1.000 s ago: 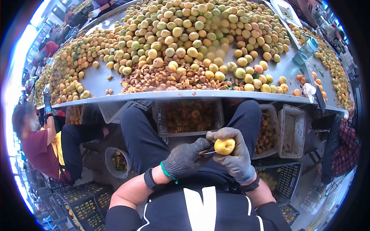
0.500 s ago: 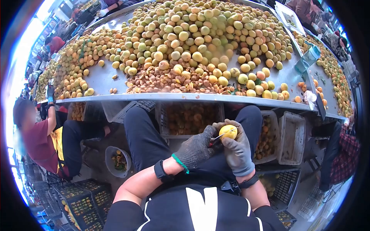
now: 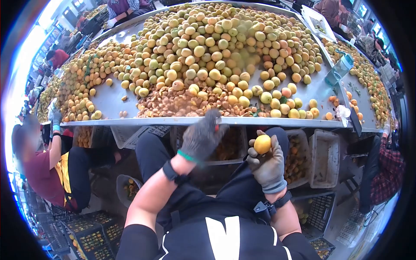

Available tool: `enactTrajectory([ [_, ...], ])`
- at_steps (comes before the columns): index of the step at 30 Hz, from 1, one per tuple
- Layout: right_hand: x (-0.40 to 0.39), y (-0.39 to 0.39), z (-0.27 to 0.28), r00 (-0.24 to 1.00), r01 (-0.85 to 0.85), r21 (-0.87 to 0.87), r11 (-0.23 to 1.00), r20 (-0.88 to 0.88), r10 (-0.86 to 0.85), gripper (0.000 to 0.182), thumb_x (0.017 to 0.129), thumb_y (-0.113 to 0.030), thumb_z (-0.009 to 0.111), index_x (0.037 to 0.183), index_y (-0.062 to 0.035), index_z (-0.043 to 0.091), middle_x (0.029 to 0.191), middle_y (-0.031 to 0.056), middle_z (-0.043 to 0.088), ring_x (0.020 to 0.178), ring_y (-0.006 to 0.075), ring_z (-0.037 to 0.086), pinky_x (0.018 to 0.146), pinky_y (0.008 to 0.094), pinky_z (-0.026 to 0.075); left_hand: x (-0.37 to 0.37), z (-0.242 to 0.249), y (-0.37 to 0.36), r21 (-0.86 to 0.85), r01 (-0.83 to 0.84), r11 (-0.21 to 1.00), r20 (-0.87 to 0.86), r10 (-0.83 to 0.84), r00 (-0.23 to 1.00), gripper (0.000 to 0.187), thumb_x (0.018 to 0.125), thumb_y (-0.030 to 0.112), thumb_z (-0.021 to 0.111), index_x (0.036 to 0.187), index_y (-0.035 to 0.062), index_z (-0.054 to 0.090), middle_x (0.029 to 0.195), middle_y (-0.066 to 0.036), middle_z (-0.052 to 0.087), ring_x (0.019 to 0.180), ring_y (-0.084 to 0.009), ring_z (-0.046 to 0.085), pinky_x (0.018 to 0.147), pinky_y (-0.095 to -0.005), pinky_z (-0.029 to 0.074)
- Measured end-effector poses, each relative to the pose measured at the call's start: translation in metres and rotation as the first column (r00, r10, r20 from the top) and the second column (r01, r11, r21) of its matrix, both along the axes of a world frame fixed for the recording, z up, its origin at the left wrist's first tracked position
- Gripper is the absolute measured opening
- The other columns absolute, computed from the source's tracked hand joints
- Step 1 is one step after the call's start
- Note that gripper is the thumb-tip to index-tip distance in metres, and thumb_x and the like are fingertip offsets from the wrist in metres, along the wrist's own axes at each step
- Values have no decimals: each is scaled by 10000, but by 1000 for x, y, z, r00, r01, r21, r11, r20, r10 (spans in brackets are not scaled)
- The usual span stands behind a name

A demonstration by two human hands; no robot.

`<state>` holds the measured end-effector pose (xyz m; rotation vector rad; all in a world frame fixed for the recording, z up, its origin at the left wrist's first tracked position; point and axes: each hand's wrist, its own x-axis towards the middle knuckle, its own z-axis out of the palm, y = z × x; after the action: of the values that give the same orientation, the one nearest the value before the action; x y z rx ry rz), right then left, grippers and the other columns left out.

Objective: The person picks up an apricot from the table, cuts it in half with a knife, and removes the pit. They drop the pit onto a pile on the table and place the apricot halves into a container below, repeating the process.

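My left hand [image 3: 203,136], in a dark grey knitted glove with a green cuff, is raised at the table's near edge and smeared by motion. Its fingers are closed around a small knife, of which just a red bit [image 3: 216,127] shows. Over my right thigh, my right hand [image 3: 268,167] in a grey coated glove holds a yellow apricot [image 3: 262,144] in its fingertips. Beyond my left hand a heap of brown apricot pits [image 3: 173,102] lies on the metal table [image 3: 110,100]. Whole apricots [image 3: 199,51] are piled behind it.
A blue-green bottle [image 3: 339,70] stands toward the table's right side. Below the table are a crate of fruit [image 3: 296,158], an empty pale crate [image 3: 324,158] and a bucket [image 3: 128,190]. Co-workers sit at left [image 3: 43,169] and right [image 3: 381,173].
My left hand has moved up and left with the knife, away from the apricot, toward the table edge. My right hand keeps the apricot, now with no blade against it.
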<state>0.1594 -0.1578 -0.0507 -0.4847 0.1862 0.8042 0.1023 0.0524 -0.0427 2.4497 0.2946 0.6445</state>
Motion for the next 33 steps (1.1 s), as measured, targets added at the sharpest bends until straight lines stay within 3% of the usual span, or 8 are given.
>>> enactTrajectory([
  [6, 19, 5, 1, 994, -91, -173, 981, -76, 78, 513, 997, -498, 381, 1078, -32, 580, 897, 121, 635, 598, 153, 526, 455, 233, 379, 86, -40, 53, 406, 15, 914, -101, 28, 995, 533, 823, 420, 681, 1233, 115, 528, 874, -102, 662, 740, -294, 660, 598, -421, 515],
  [15, 28, 23, -9, 983, -17, -277, 961, -179, -34, 417, 996, -423, 429, 991, -40, 593, 863, 91, 616, 667, 192, 594, 524, 278, 455, 49, 22, 26, 241, 151, 959, 96, -178, 979, 696, 724, 457, 759, 1276, 105, 524, 951, -127, 623, 788, -320, 641, 653, -420, 513],
  [18, 20, 33, -16, 995, -51, -338, 940, -97, 19, 376, 998, -397, 425, 1010, -57, 585, 891, 78, 613, 727, 190, 621, 560, 298, 494, 23, 52, -3, 8, 457, 889, -243, -442, 864, 691, 703, 444, 771, 1233, 61, 546, 966, -108, 619, 833, -300, 636, 678, -403, 508],
  [22, -13, 48, 16, 991, -134, -429, 894, -81, 109, 345, 1004, -373, 406, 1062, -77, 573, 927, 38, 626, 798, 148, 625, 660, 306, 551, 10, 37, -14, 277, 535, 798, -207, -494, 844, 600, 652, 436, 786, 1101, 95, 580, 844, -82, 595, 796, -273, 630, 652, -392, 500],
  [23, -16, 35, 5, 809, 46, -593, 804, 494, 318, 393, 1017, -411, 389, 1085, -70, 573, 1006, 25, 634, 912, 130, 618, 739, 278, 554, 9, 35, -16, 365, 562, 742, -250, -503, 827, 541, 649, 432, 776, 1040, 102, 599, 804, -70, 583, 758, -266, 619, 633, -393, 490],
  [26, -8, 29, 8, 937, -328, -291, 899, 17, 348, 451, 1020, -459, 375, 1118, -65, 572, 1083, 43, 628, 996, 122, 602, 783, 256, 535, 5, 36, -20, 307, 636, 709, -140, -627, 766, 437, 651, 417, 751, 926, 107, 613, 805, -63, 578, 729, -262, 603, 613, -400, 474],
  [30, -7, 27, 20, 910, -401, -246, 882, 3, 414, 471, 1024, -450, 374, 1191, -50, 559, 1135, 62, 621, 1045, 122, 591, 908, 276, 487, 2, 45, -23, 312, 690, 653, -125, -692, 711, 223, 674, 224, 665, 862, 107, 642, 807, -79, 590, 742, -271, 613, 626, -390, 482],
  [33, -12, 20, 3, 917, -289, -274, 917, 195, 347, 422, 1031, -383, 402, 1189, -24, 557, 1139, 61, 617, 1041, 127, 588, 938, 288, 470, -2, 44, -21, 392, 683, 616, -157, -687, 710, 394, 674, 444, 724, 860, 111, 625, 790, -62, 586, 695, -259, 600, 611, -391, 475],
])
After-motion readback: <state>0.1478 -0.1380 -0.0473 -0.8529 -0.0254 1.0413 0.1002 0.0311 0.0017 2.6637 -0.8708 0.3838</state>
